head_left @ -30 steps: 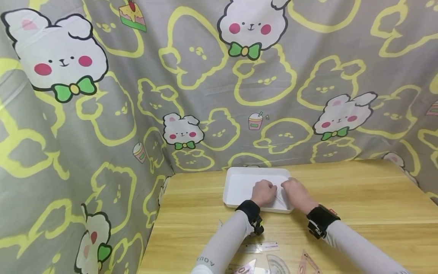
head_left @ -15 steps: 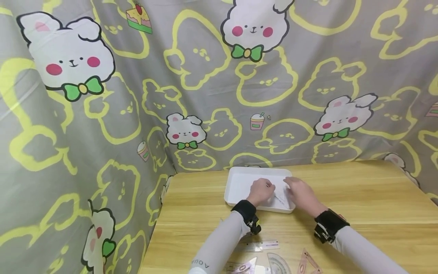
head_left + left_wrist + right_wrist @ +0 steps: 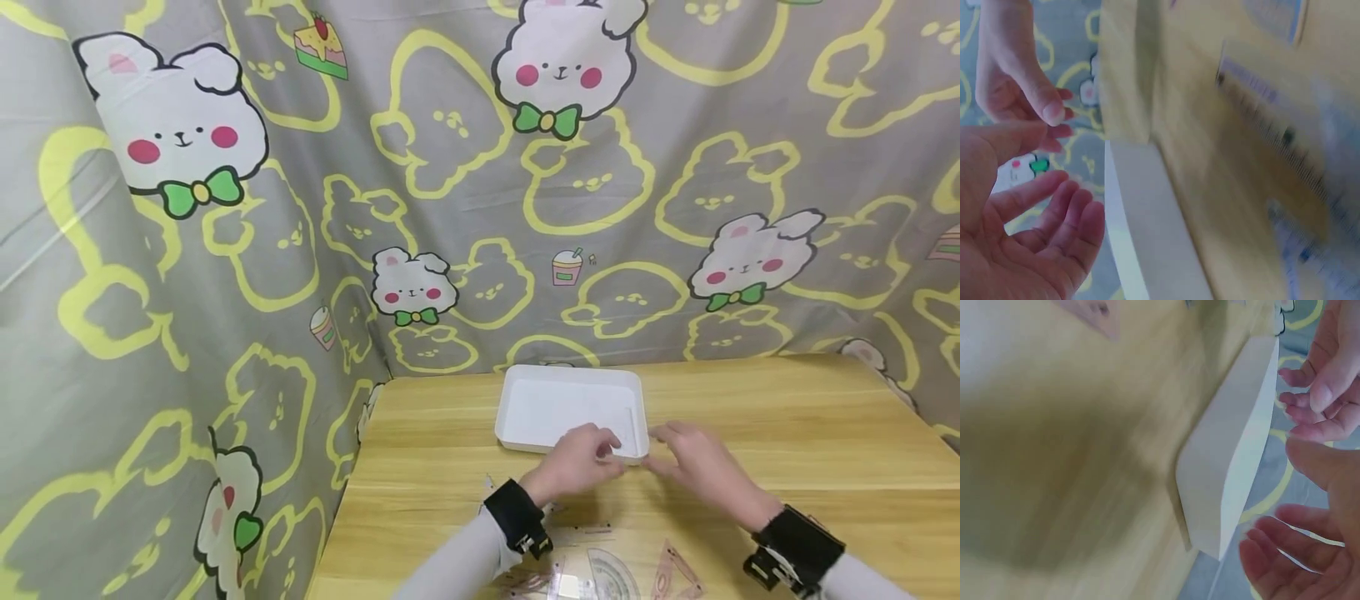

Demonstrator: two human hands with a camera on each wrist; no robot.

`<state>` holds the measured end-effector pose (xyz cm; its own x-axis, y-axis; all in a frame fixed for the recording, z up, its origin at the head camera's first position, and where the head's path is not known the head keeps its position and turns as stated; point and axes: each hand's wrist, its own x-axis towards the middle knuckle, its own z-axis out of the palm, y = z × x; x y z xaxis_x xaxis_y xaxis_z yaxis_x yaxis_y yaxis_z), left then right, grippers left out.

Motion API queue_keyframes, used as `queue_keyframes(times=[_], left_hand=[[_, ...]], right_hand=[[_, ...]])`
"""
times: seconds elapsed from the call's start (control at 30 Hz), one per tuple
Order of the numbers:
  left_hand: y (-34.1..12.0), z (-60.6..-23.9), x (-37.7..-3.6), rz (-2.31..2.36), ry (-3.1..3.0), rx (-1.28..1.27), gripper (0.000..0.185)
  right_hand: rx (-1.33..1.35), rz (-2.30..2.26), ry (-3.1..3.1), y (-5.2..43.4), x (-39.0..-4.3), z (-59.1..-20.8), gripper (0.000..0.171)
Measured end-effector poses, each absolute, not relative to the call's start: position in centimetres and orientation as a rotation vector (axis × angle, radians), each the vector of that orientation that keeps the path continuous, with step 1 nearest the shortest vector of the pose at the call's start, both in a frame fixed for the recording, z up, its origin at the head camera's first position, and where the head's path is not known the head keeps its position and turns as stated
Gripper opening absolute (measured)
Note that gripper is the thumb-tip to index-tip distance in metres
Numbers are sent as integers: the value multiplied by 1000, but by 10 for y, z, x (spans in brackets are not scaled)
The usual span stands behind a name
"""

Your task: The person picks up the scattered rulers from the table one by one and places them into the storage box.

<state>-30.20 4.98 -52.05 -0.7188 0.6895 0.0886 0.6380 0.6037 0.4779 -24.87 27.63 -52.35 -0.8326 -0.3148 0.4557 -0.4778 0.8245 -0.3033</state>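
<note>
Both hands hover just in front of the shallow white rectangular plastic tray (image 3: 570, 406) on the pale wooden table (image 3: 787, 425) — the left hand (image 3: 577, 462) with fingers loosely curled and empty, the right hand (image 3: 693, 465) relaxed, fingers spread, gripping nothing. Clear plastic rulers and a protractor (image 3: 607, 577) lie near the table's front edge — below the wrists.

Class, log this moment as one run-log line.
left hand: open, empty | right hand: open, empty | white tray: just beyond both | rulers: near edge
</note>
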Motion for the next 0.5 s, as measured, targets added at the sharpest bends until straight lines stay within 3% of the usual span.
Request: queue_keyframes(times=[0.5], left_hand=[[42, -541, -239, 335, 2631, 1388, 57]], right_hand=[[666, 700, -2828, 265, -191, -552, 49]])
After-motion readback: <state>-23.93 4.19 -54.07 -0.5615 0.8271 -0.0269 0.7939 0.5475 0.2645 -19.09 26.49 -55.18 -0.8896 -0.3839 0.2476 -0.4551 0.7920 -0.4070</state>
